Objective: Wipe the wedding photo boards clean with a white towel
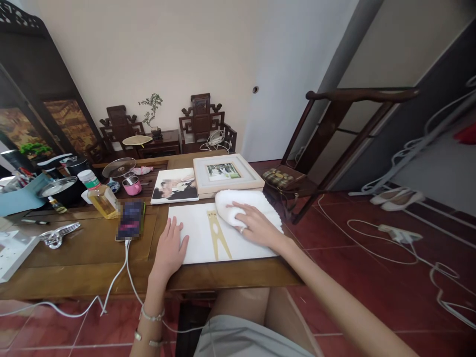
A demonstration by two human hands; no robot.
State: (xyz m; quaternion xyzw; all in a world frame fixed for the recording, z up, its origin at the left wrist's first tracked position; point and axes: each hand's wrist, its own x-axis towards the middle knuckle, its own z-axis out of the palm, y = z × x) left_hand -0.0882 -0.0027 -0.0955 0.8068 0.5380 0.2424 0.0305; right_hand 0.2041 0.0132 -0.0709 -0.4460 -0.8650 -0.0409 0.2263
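A white rectangular panel (193, 243) lies on the wooden table in front of me, with a tan A-shaped piece (215, 238) on its face. My left hand (172, 244) rests flat on the panel's left end, fingers stretched out. My right hand (256, 223) grips a bunched white towel (238, 201) and presses it on the panel's right side. The towel covers the panel's upper right corner and part of its right edge.
Behind the panel lie a framed photo (256, 179) and a photo panel (174, 196). Left of them are a charging phone (130, 220), a bottle of yellow liquid (100, 198), a pink cup (132, 186) and a metal clamp-like object (59, 235). A wooden chair (334, 119) stands right.
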